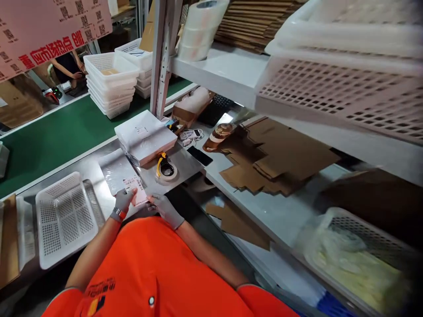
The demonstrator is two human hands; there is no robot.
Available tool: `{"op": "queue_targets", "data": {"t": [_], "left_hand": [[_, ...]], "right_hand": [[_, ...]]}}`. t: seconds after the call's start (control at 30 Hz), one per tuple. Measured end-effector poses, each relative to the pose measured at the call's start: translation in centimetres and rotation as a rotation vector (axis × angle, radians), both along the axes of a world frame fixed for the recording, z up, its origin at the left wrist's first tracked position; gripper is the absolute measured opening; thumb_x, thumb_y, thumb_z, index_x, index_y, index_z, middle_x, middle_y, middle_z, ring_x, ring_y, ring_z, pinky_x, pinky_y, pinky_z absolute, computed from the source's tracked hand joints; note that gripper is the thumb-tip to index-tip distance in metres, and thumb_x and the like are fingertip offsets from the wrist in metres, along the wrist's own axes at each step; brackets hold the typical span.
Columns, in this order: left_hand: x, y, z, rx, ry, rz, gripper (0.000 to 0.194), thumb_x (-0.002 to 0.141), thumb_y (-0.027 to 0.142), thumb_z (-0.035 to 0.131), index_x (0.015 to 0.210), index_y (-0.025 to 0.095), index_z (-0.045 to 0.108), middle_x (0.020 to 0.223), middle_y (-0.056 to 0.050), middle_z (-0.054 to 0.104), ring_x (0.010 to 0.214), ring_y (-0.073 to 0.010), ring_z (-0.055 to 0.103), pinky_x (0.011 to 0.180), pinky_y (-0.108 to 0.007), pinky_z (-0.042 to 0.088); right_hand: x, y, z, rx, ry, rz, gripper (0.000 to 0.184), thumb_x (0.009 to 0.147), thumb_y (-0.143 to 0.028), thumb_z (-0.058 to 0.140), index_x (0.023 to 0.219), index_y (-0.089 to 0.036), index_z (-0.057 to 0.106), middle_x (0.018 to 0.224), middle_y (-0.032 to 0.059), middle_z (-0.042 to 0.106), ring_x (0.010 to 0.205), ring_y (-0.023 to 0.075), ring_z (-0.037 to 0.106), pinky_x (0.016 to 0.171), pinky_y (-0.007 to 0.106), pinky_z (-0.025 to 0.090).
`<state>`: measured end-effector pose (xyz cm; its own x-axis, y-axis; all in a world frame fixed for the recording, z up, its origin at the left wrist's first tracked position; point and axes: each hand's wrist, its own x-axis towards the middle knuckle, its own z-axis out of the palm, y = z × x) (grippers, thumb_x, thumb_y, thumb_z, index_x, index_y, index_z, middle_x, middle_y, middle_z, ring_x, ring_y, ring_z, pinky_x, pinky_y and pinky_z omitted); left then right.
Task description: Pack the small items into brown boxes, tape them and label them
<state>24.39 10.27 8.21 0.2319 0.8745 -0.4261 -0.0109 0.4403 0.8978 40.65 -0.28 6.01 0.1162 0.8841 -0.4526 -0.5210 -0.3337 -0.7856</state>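
Both my hands wear grey gloves and meet at the near edge of the metal table (185, 165). My left hand (124, 200) pinches the near end of a pink and white label (137, 191) that lies on a flat clear plastic bag (115, 171). My right hand (163, 207) is curled at the label's right edge; its fingertips touch the paper. A stack of white packets (145, 136) lies just beyond the bag. A roll of tape with a yellow and black cutter (165, 168) sits right of the bag.
An empty white perforated basket (64, 218) lies left of my hands. A green conveyor belt (56, 136) carries stacked white baskets (110, 83). Flat brown cardboard blanks (277, 158) lie on the lower white shelf (274, 211). A black phone (200, 155) rests near them. Another person's arm (68, 70) shows far left.
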Motion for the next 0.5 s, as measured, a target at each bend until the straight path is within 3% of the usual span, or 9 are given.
{"op": "queue_targets", "data": {"t": [0.07,0.2,0.3,0.5], "left_hand": [[0.3,-0.3,-0.1,-0.046,-0.058,-0.053,0.062,0.053,0.057,0.106,0.095,0.015,0.086,0.105,-0.017,0.089,0.093,-0.0281,0.083,0.084,-0.037,0.066],[0.9,-1.6,-0.6,-0.140,-0.007,-0.160,0.067,0.049,0.056,0.108,0.096,0.014,0.084,0.094,-0.015,0.088,0.072,-0.0241,0.079,0.063,-0.033,0.061],[1.2,-1.7,-0.9,-0.124,0.019,-0.123,0.066,0.049,0.055,0.107,0.094,0.013,0.082,0.092,-0.014,0.087,0.068,-0.0214,0.077,0.059,-0.031,0.060],[1.3,-1.1,-0.9,-0.135,0.013,-0.094,0.058,0.060,0.049,0.104,0.099,0.012,0.082,0.098,-0.015,0.088,0.073,-0.0244,0.080,0.061,-0.033,0.063]], "right_hand": [[0.1,-0.2,-0.4,-0.022,0.004,-0.056,0.046,0.072,-0.061,0.097,0.080,-0.022,0.073,0.078,0.0003,0.071,0.074,0.0173,0.065,0.068,0.029,0.054],[0.2,0.0,-1.1,-0.035,0.045,-0.110,0.042,0.077,-0.061,0.095,0.085,-0.024,0.075,0.085,0.0038,0.079,0.080,0.0215,0.071,0.074,0.034,0.059],[0.6,0.0,-1.3,-0.035,0.100,-0.080,0.041,0.078,-0.062,0.094,0.082,-0.026,0.074,0.088,0.0075,0.082,0.084,0.0260,0.075,0.079,0.040,0.063],[0.8,-0.3,-0.9,0.005,0.145,-0.067,0.040,0.083,-0.060,0.094,0.090,-0.025,0.076,0.099,0.0093,0.084,0.093,0.0282,0.078,0.092,0.044,0.064]]}}
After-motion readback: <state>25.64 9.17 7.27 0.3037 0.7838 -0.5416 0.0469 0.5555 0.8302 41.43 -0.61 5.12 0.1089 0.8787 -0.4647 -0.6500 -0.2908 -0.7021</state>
